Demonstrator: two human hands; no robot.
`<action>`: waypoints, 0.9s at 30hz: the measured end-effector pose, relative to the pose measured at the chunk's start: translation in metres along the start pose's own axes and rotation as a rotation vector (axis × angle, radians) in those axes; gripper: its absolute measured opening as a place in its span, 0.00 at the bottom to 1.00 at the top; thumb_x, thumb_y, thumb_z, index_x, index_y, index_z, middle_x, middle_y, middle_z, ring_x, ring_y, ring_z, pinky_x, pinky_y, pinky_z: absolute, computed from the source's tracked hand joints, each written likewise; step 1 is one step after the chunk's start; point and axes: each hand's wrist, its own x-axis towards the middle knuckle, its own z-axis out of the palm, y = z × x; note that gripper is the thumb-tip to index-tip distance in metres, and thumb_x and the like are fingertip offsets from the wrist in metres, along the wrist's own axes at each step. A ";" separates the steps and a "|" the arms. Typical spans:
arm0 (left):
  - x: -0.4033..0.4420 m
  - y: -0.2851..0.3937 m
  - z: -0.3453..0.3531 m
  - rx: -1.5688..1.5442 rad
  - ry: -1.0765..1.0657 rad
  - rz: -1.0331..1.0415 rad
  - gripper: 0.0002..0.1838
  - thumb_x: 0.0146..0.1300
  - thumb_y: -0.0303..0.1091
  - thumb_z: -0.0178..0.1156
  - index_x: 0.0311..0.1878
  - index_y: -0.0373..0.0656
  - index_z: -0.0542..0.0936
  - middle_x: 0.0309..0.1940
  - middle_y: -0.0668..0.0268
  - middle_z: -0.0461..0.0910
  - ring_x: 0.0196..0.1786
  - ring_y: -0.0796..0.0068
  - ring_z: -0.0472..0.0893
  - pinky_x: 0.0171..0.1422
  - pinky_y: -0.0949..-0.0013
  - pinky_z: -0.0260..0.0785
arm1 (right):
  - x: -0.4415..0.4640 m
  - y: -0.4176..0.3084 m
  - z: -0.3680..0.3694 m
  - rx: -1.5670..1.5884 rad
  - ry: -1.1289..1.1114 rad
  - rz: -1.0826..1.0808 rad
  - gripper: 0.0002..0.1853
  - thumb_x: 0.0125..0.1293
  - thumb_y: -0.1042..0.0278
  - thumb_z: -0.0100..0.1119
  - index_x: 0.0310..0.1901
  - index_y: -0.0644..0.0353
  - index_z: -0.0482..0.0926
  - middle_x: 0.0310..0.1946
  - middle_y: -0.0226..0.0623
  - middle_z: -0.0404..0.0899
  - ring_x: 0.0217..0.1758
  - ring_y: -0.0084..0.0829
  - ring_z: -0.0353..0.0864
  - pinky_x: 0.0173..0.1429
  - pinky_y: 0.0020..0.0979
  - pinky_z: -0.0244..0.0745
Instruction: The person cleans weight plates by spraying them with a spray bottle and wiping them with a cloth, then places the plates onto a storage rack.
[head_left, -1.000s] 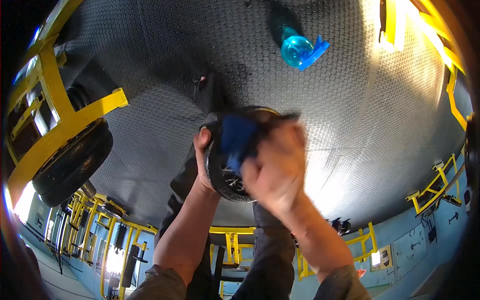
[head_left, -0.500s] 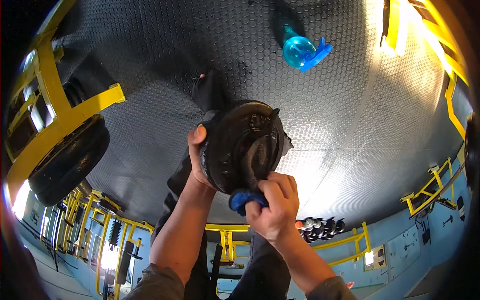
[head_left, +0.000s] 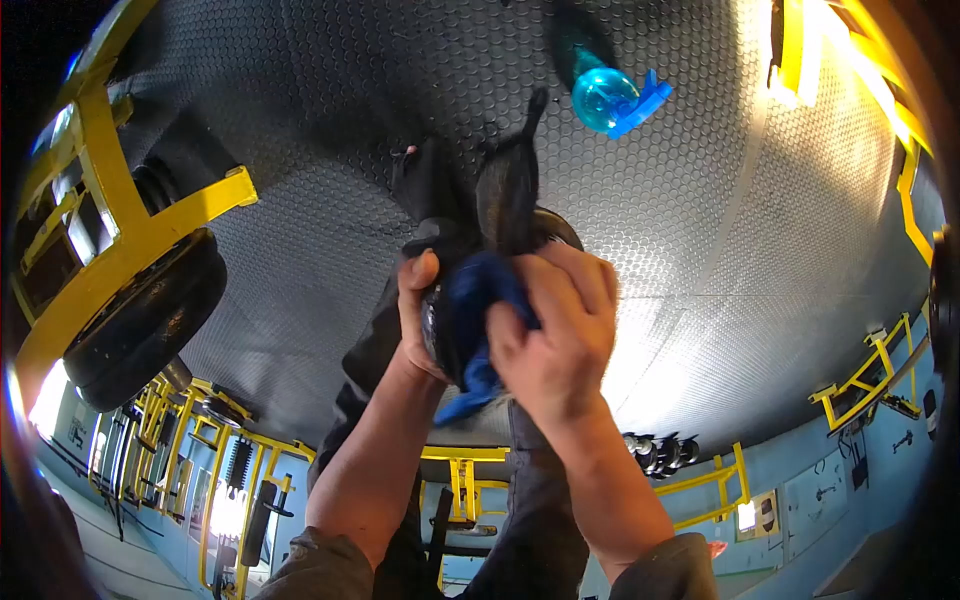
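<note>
A round black weight plate (head_left: 562, 228) is held up in front of me, largely hidden behind my right hand and a cloth. My left hand (head_left: 415, 312) grips its left edge, thumb up along the side. My right hand (head_left: 562, 335) is closed on a blue cloth (head_left: 472, 295) against the face of the plate. A dark strip (head_left: 510, 190) with a narrow looped end sticks up above my right hand; it seems to belong to the same cloth, but blur keeps me from being sure.
A turquoise bottle (head_left: 606, 100) with a blue cap is on the black studded floor (head_left: 340, 110). Left of me stands a yellow frame (head_left: 120, 225) carrying a large black plate (head_left: 150, 320). Several dumbbells (head_left: 662, 455) and more yellow racks (head_left: 462, 490) line the room.
My right hand has moved up across the plate with the cloth, which covers more of its face. The dark strip has swung up past the upper rim. My left hand keeps its hold.
</note>
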 end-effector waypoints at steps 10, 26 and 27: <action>0.010 -0.004 0.009 0.482 0.213 0.270 0.42 0.51 0.55 0.62 0.64 0.35 0.69 0.55 0.53 0.78 0.53 0.58 0.80 0.64 0.56 0.71 | 0.014 -0.005 -0.001 -0.025 -0.100 -0.101 0.13 0.39 0.69 0.63 0.32 0.52 0.78 0.39 0.31 0.73 0.45 0.39 0.73 0.46 0.40 0.67; 0.001 0.056 0.000 0.158 -0.092 0.341 0.43 0.53 0.62 0.58 0.60 0.30 0.72 0.53 0.46 0.79 0.50 0.51 0.82 0.55 0.54 0.78 | 0.060 0.125 0.081 -0.164 -0.026 0.596 0.26 0.61 0.50 0.58 0.54 0.62 0.78 0.52 0.52 0.76 0.57 0.48 0.73 0.62 0.42 0.68; 0.001 0.058 -0.005 0.145 -0.107 0.349 0.43 0.53 0.62 0.58 0.60 0.30 0.72 0.53 0.46 0.79 0.50 0.51 0.82 0.55 0.53 0.78 | 0.054 0.122 0.078 -0.126 0.045 0.600 0.28 0.64 0.47 0.57 0.53 0.66 0.78 0.49 0.52 0.79 0.54 0.45 0.77 0.60 0.40 0.70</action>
